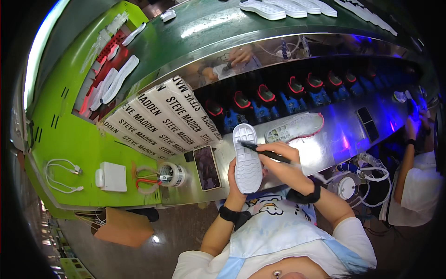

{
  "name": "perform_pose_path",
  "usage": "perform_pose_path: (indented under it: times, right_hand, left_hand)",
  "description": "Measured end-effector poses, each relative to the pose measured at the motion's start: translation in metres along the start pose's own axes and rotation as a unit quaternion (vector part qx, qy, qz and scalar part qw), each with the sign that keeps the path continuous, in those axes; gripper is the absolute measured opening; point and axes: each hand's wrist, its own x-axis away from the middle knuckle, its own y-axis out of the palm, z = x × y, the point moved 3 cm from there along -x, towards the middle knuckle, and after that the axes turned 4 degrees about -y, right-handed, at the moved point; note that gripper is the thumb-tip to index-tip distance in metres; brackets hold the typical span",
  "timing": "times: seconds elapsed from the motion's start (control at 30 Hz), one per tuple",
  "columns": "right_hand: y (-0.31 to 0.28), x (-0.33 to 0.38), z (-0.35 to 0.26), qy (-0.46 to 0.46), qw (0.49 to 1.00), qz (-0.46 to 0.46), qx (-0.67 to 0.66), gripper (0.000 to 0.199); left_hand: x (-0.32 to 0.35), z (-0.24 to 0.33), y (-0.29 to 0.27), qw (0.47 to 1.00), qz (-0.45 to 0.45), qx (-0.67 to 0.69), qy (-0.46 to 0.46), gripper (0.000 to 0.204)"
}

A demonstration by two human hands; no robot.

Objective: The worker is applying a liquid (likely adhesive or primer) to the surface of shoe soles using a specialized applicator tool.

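At the bottom centre of the frame, a pale blue and white apron (274, 228) is worn over a white top. Just above it, a white sole (247, 169) is held in the middle of the frame, its patterned underside turned to the camera. It is gripped along its edges by the left hand (233, 179), which is curled around it, with most of the fingers hidden behind. A slim black-handled tool (277, 156) is pinched in the closed fingers of the right hand (282, 162), and its tip is brought to the upper part of the sole. To their left, a phone (207, 168) is laid on the metal counter (320, 156). Beyond the right hand, a grey sole with a pink edge (297, 128) is laid on the counter. At centre left, a printed box (162, 118) is propped at a slant. Farther up, dark shoes with red collars (267, 95) are lined up in a row. At the top, white soles (265, 9) are set out on a green surface (204, 39).
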Motion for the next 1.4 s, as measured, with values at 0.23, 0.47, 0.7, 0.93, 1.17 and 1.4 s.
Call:
perform_pose_path:
  times: [0.23,0.47,0.7,0.93,1.17,1.4]
  right_hand:
    - [0.024,0.031,0.01,0.212,0.952,-0.122,-0.184,0.018]
    - [0.018,0.025,0.008,0.172,0.947,-0.191,-0.193,0.016]
    - [0.008,0.019,0.013,0.307,0.883,-0.212,-0.285,0.023]
    - [-0.008,0.004,-0.007,0.209,0.915,-0.286,-0.193,0.02]
    - [-0.017,-0.002,-0.031,-0.132,0.95,-0.279,-0.05,0.009]
    - [-0.022,-0.004,-0.028,-0.126,0.93,-0.344,-0.036,0.011]
  left_hand:
    - [-0.009,0.009,0.018,0.985,-0.119,0.114,0.051,0.058]
    - [-0.017,0.021,0.039,0.984,-0.152,0.091,0.034,0.061]
    - [-0.022,0.034,0.044,0.974,-0.217,0.036,-0.053,0.063]
    - [-0.031,0.05,0.056,0.956,-0.257,-0.096,-0.103,0.061]
    - [-0.02,0.05,0.093,0.955,-0.131,-0.16,-0.214,0.043]
    - [0.015,0.056,0.144,0.86,-0.125,-0.491,0.066,0.03]
